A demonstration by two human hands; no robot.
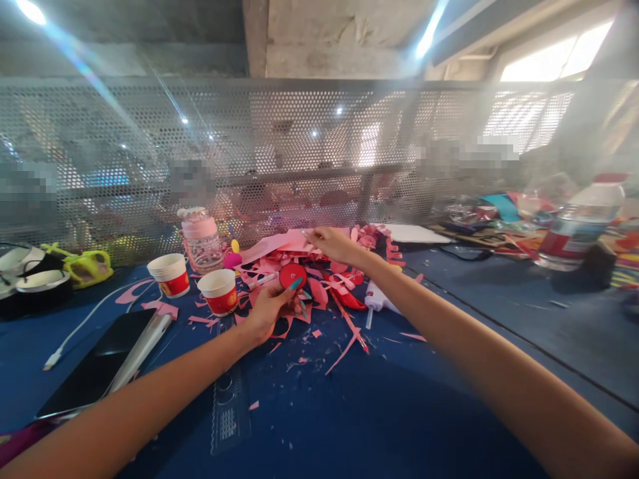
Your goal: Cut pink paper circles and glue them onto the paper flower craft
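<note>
Between thumb and fingers of my left hand [269, 309] is a round red disc [292, 275], held upright at the front of a heap of pink and red paper scraps [319, 289]. Painted teal nails show on that hand. Farther back, my right hand [329, 242] is over the far side of the heap, by a large pink paper sheet [272, 245]. Its fingers are drawn together; whatever may be in them is hidden. Under my right forearm lies a white glue gun [378, 297], partly covered. Two red-and-white paper cups [218, 293] stand left of the heap.
A phone [107, 352] and white cable [74, 326] lie at left, near a pink-lidded bottle [200, 239]. A clear ruler [228, 406] lies in front. Right are a water bottle [579, 223] and mixed craft materials. A perforated metal screen [299, 146] closes off the back.
</note>
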